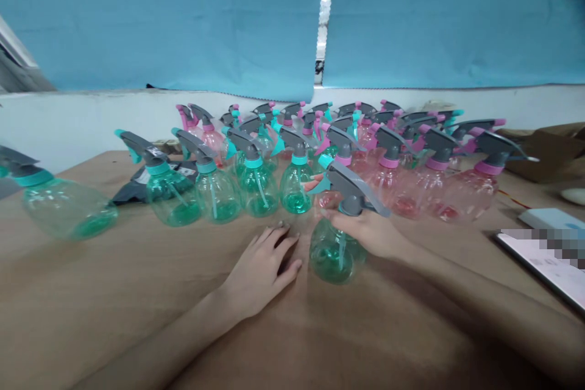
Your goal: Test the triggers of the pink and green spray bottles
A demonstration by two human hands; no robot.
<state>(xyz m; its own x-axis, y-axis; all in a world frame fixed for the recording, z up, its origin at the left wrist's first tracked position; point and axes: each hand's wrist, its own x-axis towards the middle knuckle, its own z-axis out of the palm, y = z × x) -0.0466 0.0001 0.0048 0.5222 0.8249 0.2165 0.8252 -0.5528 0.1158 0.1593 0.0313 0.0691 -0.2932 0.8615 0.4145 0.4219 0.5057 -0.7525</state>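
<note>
My right hand (372,233) grips a green spray bottle (337,250) around its neck, just under the grey trigger head. The bottle stands upright on the brown table (114,292), in front of the rows of other bottles. My left hand (265,265) lies flat on the table just left of that bottle, fingers stretched out and holding nothing.
Several green spray bottles (217,192) stand in rows at the middle left and several pink ones (429,186) at the right. One green bottle (64,207) stands apart at far left. A flat white device (543,265) lies at the right edge. A blue curtain (183,18) hangs behind.
</note>
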